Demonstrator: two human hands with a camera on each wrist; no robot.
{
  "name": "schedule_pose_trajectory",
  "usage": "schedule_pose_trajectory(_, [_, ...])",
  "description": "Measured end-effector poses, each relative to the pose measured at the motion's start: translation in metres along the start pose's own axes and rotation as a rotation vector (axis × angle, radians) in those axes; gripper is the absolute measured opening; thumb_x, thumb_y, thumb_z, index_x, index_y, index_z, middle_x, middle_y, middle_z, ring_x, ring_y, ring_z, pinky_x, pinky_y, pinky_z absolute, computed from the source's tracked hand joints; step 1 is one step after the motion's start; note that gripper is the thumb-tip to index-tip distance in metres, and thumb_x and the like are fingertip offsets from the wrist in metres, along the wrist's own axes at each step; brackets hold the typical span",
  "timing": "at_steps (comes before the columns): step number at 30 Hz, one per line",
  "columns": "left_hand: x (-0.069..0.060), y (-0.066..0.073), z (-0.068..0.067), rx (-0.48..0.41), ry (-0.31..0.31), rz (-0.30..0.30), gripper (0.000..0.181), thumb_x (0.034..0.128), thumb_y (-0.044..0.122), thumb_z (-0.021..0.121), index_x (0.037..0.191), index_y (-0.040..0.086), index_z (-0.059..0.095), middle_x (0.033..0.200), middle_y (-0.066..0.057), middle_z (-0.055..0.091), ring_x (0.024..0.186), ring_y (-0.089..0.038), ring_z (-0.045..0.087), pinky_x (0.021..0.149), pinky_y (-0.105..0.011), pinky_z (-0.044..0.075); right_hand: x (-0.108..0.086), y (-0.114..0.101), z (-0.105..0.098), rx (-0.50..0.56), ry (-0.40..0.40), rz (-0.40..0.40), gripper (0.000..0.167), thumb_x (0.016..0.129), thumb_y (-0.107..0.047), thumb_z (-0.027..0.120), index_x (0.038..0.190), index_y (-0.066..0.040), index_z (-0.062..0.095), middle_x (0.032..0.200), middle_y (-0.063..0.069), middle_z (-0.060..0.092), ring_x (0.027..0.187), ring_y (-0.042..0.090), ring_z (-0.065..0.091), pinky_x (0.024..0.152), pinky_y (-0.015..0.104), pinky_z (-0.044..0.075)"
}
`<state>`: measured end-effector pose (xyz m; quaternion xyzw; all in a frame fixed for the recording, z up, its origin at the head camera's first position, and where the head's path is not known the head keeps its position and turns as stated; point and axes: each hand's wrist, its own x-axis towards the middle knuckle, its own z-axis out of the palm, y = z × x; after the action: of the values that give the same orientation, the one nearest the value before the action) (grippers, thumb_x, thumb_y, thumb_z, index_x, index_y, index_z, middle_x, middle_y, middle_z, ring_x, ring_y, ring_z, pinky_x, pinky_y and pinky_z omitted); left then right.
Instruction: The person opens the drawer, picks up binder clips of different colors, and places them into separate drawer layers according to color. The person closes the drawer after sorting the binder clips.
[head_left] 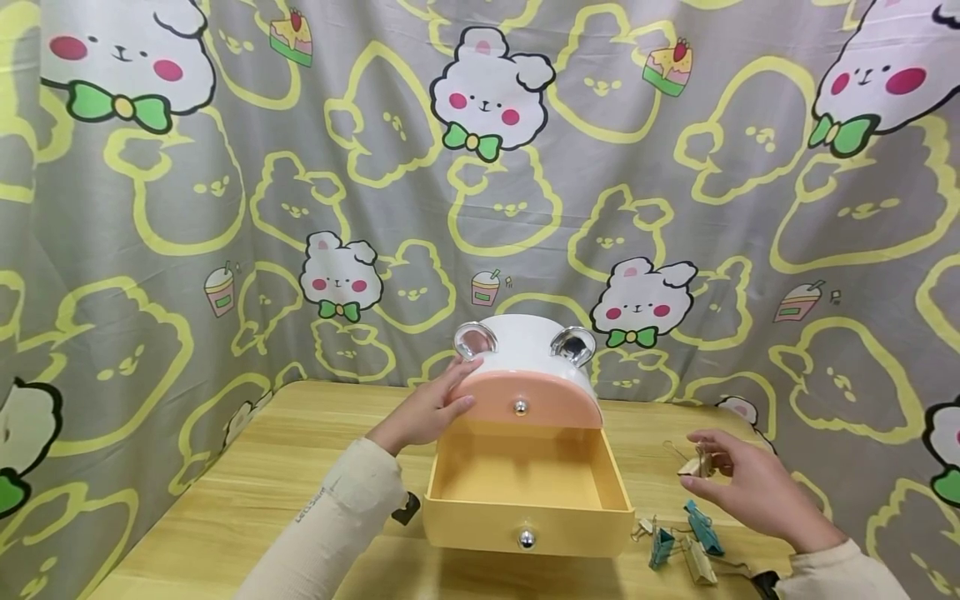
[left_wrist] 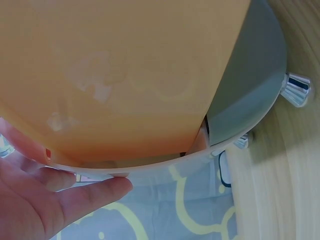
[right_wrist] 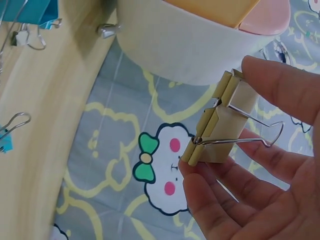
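Note:
A small white desk organizer (head_left: 517,337) with silver ears has a pink upper drawer (head_left: 555,398), pushed in, and a yellow lower drawer (head_left: 480,529), pulled out with its inside bare. Against the organizer's left side rests my left hand (head_left: 423,408), its fingers fairly straight near the left ear; the left wrist view shows the hand (left_wrist: 60,200) at the rim. Right of the drawer, my right hand (head_left: 757,487) holds a pale yellow binder clip (right_wrist: 217,125) between thumb and fingers, raised above the table. Its wire handles point toward the palm in the right wrist view.
Several teal and yellow binder clips (head_left: 700,560) lie on the wooden table (head_left: 300,483), right of the drawer. A black object (head_left: 406,508) shows beside the left sleeve. A grey curtain (head_left: 405,217) with rabbit prints hangs behind and along the sides.

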<state>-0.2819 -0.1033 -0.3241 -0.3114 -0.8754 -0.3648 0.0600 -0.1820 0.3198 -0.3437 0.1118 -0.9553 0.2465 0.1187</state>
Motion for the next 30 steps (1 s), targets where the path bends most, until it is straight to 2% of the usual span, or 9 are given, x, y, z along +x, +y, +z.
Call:
schedule_pose_trajectory(8, [0.000,0.001,-0.002,0.009,-0.005,-0.030,0.055,0.1010,0.027,0.053,0.152,0.023,0.033,0.157,-0.008,0.025,0.145,-0.024,0.016,0.112,-0.054,0.020,0.005,-0.011,0.002,-0.030,0.048,-0.046,0.062,0.077,-0.039,0.081,0.124,-0.005,0.060,0.106,0.012,0.067,0.087,0.028,0.066,0.074,0.049,0.053])
schedule_pose_trajectory(16, [-0.001,0.003,-0.002,0.007,-0.010,-0.045,0.056,0.1007,0.026,0.054,0.152,0.023,0.033,0.158,-0.010,0.024,0.145,-0.026,0.018,0.112,-0.055,0.020,0.007,-0.022,0.003,-0.010,0.072,-0.065,0.060,0.077,-0.038,0.082,0.123,-0.005,0.060,0.106,0.011,0.067,0.087,0.026,0.066,0.075,0.048,0.053])
schedule_pose_trajectory(30, [-0.001,0.002,0.000,0.001,0.006,-0.007,0.056,0.0998,0.024,0.056,0.151,0.021,0.034,0.157,-0.014,0.024,0.145,-0.031,0.015,0.111,-0.058,0.020,0.011,-0.039,0.003,0.058,0.068,-0.093,0.061,0.079,-0.034,0.082,0.127,-0.005,0.058,0.108,0.011,0.066,0.089,0.024,0.065,0.079,0.046,0.053])
